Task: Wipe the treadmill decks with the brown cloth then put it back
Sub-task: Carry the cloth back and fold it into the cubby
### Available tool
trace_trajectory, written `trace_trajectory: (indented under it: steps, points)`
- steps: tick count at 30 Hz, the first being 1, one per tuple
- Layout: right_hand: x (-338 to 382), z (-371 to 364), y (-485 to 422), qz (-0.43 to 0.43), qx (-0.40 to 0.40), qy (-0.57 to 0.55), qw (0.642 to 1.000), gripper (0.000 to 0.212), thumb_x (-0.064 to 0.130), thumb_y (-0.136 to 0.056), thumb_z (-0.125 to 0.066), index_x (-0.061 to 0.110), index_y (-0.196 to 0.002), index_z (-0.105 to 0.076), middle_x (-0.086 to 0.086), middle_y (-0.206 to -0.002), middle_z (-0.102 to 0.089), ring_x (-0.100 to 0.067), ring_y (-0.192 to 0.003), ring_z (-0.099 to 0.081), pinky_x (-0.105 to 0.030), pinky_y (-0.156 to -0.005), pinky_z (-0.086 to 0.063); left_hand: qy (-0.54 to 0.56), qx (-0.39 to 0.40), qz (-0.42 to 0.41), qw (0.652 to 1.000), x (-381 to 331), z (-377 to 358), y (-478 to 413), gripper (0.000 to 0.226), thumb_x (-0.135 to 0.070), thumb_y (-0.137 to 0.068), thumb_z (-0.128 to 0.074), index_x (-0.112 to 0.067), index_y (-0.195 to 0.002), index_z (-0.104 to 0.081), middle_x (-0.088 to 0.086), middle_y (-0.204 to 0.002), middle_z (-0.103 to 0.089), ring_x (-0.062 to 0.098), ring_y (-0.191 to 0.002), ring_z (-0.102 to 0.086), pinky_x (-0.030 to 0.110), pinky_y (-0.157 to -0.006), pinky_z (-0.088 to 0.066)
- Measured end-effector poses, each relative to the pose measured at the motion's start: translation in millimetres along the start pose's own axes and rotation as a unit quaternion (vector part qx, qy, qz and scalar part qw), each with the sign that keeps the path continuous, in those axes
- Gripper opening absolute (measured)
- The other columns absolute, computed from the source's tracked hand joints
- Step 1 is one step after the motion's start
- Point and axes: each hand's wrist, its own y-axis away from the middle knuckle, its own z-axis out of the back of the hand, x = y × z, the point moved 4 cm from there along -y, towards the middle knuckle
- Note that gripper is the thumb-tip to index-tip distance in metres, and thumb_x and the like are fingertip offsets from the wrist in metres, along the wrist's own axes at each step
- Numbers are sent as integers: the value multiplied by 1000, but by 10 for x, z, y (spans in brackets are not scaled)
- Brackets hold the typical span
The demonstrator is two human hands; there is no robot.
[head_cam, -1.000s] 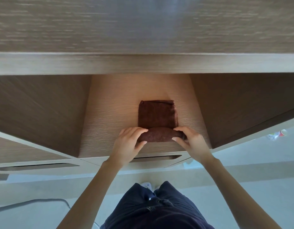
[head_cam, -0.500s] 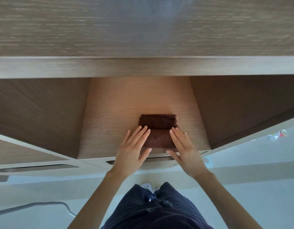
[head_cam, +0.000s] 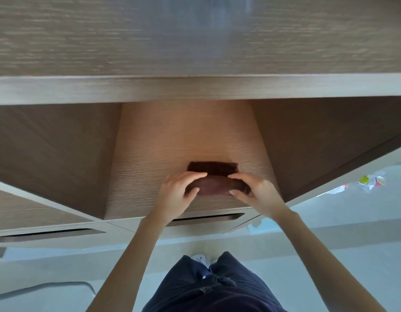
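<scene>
Cloth: your brown cloth (head_cam: 214, 176) lies folded on the wooden shelf (head_cam: 172, 140) inside the open cabinet, centre of the frame, near the shelf's front edge.
Left hand: your left hand (head_cam: 179, 192) curls over the cloth's left end, fingers on top and thumb tucked under the near fold, pinching it.
Right hand: your right hand (head_cam: 255, 191) mirrors it at the right end, fingers over and thumb beneath the same rolled fold.
Cabinet doors: both stand swung open, at left and right of the frame.
Lower frame: dark trousers (head_cam: 215, 287) over a pale floor (head_cam: 352, 255).
Right edge: small litter (head_cam: 370, 181) on the floor; its details are blurred.
</scene>
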Motion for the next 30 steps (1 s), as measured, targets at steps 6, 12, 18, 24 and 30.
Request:
trace_trajectory:
  steps: [6, 12, 18, 24, 30]
  points:
    - [165, 114, -166, 14, -188, 120, 975, 32, 13, -88, -65, 3, -117, -64, -13, -116, -64, -26, -90, -62, -39, -81, -53, -166, -42, 9, 985, -98, -7, -225, 42, -21, -94, -50, -12, -135, -49, 4, -142, -47, 23, -129, -45, 39, -105, -39]
    - [163, -353, 38, 36, -70, 198, 977, 52, 34, -98, -38, 4, -140, -41, -13, -147, -39, -26, -139, -31, -50, -112, -32, -257, 97, -26, 961, -18, -387, -49, 56, -37, -99, -30, -20, -150, -14, -3, -157, -13, 15, -145, -2, 44, -118, -12]
    - [114, -356, 60, 38, -96, 183, 978, 46, 14, -94, -55, 1, -137, -45, -13, -145, -43, -28, -136, -36, -52, -107, -37, -238, 119, 6, 964, 163, -299, 14, 59, -29, -98, -35, -24, -150, -6, -6, -158, -1, 14, -145, 3, 48, -117, -12]
    - [270, -158, 133, 42, -158, 154, 974, 39, 5, -92, -50, -3, -130, -53, -15, -143, -45, -31, -137, -36, -46, -113, -29, -220, 25, 25, 975, 2, -34, 104, 54, -22, -98, -36, -17, -149, -19, -1, -156, -15, 16, -145, -9, 42, -118, -12]
    - [403, -493, 343, 58, -78, 179, 979, 46, 23, -95, -47, -2, -135, -48, -16, -145, -42, -29, -137, -34, -46, -109, -37, -251, 57, 15, 966, -121, -370, 490, 50, -30, -97, -25, -15, -142, -37, 6, -153, -25, 24, -142, -21, 47, -112, -29]
